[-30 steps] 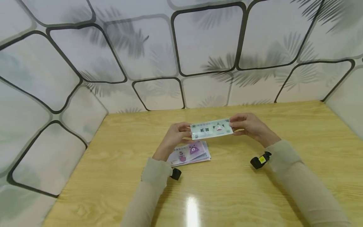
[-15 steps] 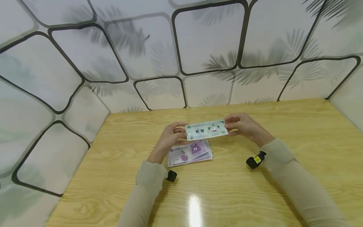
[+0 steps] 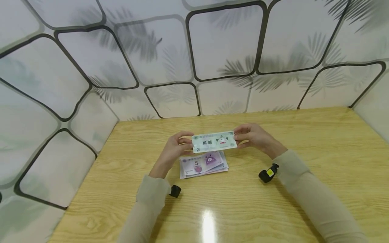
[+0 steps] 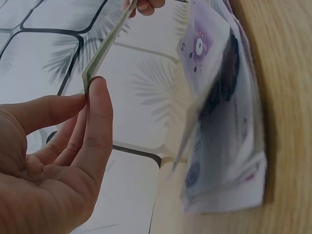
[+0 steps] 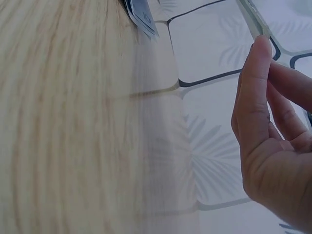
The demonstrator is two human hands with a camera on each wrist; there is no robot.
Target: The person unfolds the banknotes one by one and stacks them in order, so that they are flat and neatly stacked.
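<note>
A pale green play banknote (image 3: 214,142), printed with a 2 and a cartoon monster, is stretched flat between both hands above the table. My left hand (image 3: 174,148) pinches its left end between thumb and fingers; in the left wrist view the note (image 4: 103,51) appears nearly edge-on. At the other end, my right hand (image 3: 253,137) pinches the note's right edge. Below lies a loose stack of play banknotes (image 3: 203,165), a purple 5 on top. The left wrist view shows the same stack (image 4: 224,126) with its upper notes curling up.
The light wooden table (image 3: 243,209) reaches back to a wall (image 3: 225,44) patterned with dark rounded outlines and palm leaves. A second wall (image 3: 39,135) stands at the left. Black wrist cameras hang by each cuff, one of them the right camera (image 3: 268,173).
Both hands have shifted left together with the green banknote, which now sits more squarely above the stack. The stack has stayed in place on the table.
</note>
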